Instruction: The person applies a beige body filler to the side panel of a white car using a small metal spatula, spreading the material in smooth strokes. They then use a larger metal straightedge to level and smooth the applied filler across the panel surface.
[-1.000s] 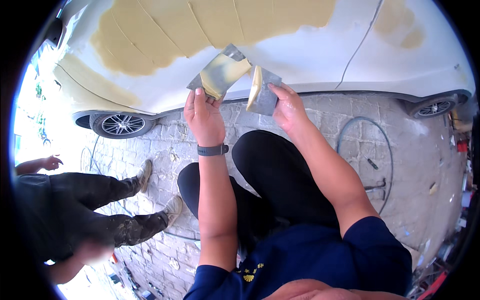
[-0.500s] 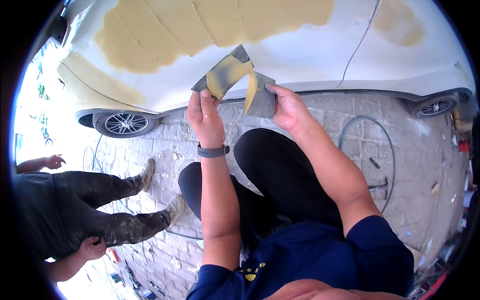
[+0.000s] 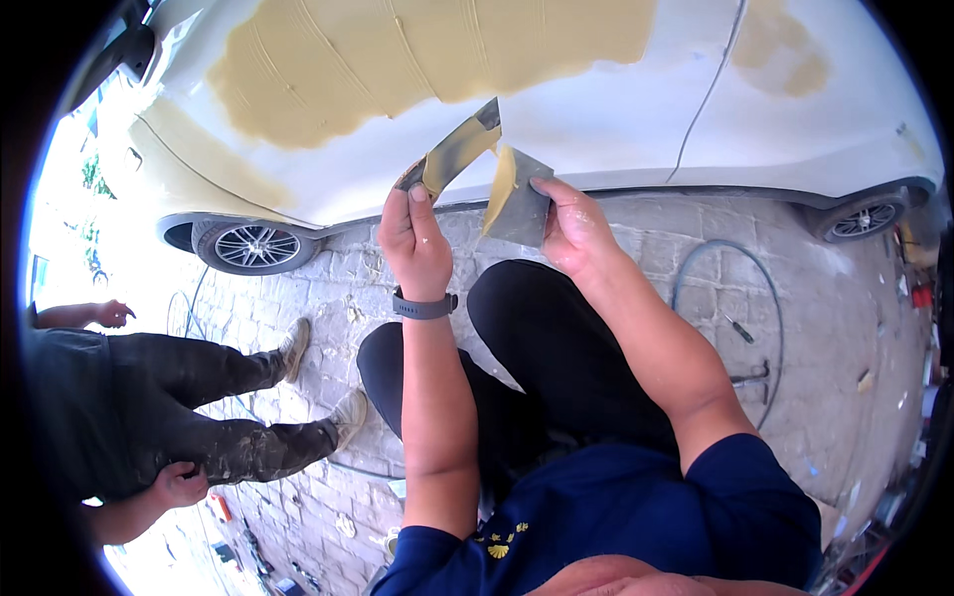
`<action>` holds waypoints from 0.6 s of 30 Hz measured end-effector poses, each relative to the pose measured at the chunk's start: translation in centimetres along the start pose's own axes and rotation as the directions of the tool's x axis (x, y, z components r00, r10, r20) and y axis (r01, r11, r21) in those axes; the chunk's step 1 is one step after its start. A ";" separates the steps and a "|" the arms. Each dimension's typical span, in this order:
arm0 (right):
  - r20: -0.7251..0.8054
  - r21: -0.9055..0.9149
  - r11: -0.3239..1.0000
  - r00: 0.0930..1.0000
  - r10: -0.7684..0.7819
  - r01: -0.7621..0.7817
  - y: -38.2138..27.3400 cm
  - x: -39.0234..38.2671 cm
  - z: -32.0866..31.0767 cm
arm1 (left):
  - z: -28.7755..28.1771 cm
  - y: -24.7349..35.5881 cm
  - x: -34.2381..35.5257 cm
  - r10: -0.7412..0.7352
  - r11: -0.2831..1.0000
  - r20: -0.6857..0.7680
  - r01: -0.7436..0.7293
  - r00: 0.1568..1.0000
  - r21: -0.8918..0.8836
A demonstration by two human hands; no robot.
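Observation:
My left hand (image 3: 412,238) grips a dark, flat spreader (image 3: 460,149), its face smeared with yellow body filler. It is held tilted, up in front of the car's side. In my right hand (image 3: 574,226) is a second spreader, a grey square plate (image 3: 524,211), pinched at its right edge. A thick ridge of yellow filler (image 3: 501,187) lies along that plate's left edge, close to the left spreader. Beyond both hands is the white car body (image 3: 556,124), with a broad coat of yellow filler (image 3: 338,74) marked by thin raised lines.
Another person in dark trousers (image 3: 199,372) stands on the paving at left. Car wheels (image 3: 253,246) are at both ends of the sill. A hose (image 3: 778,298) loops on the ground at right around a screwdriver (image 3: 739,330) and a hammer-like tool (image 3: 752,376).
The left spreader has turned, so its face appears narrower, and its filler has come away from the ridge on the right plate. Both hands have shifted slightly down in view.

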State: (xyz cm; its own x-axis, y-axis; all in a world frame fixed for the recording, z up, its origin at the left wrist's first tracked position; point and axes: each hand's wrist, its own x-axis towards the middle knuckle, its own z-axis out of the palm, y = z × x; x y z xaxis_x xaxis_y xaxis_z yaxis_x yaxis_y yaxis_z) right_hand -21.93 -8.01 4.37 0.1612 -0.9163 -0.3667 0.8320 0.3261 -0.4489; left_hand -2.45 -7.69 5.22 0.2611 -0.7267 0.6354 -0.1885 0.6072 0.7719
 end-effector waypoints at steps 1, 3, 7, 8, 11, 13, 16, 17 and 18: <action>0.015 -0.008 0.999 0.999 -0.039 0.040 0.0 -0.4 0.1 | -0.3 0.0 -0.1 -0.037 0.999 -0.016 0.037 0.999 0.002; 0.080 -0.118 0.953 0.960 -0.270 0.278 0.2 -0.1 -0.2 | 0.4 0.8 0.0 -0.055 0.998 -0.060 0.053 0.997 -0.036; 0.281 -0.338 0.720 0.795 -0.538 0.606 -1.0 0.2 -0.3 | -0.6 0.6 0.1 -0.085 0.996 -0.057 0.084 0.995 -0.017; 0.315 -0.391 0.663 0.770 -0.555 0.638 -1.5 0.4 -0.2 | -0.6 0.9 0.0 -0.088 0.996 -0.060 0.087 0.994 -0.023; 0.355 -0.374 0.648 0.748 -0.561 0.664 -2.1 1.3 0.5 | -0.3 1.7 0.1 -0.095 0.995 -0.062 0.093 0.994 -0.027; 0.366 -0.383 0.643 0.748 -0.554 0.663 -2.6 1.8 0.4 | -0.2 2.2 0.1 -0.098 0.995 -0.058 0.097 0.994 -0.013; 0.359 -0.352 0.688 0.770 -0.527 0.635 -2.8 2.3 0.1 | -0.5 2.3 0.2 -0.062 0.996 -0.038 0.064 0.997 0.061; 0.358 -0.312 0.711 0.771 -0.527 0.631 -2.7 2.3 0.2 | -0.4 2.6 0.4 -0.072 0.995 -0.030 0.074 0.997 0.074; 0.357 -0.271 0.731 0.771 -0.527 0.626 -2.6 2.3 0.3 | -0.2 3.0 0.6 -0.082 0.993 -0.021 0.084 0.996 0.086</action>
State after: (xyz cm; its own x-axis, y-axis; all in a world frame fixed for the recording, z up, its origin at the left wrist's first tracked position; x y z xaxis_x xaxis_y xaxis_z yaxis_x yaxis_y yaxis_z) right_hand -23.56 -11.06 4.95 -0.1247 -0.9613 0.2455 0.5658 -0.2722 -0.7783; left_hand -2.67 -6.24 7.91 0.2958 -0.7670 0.5694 -0.2467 0.5145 0.8213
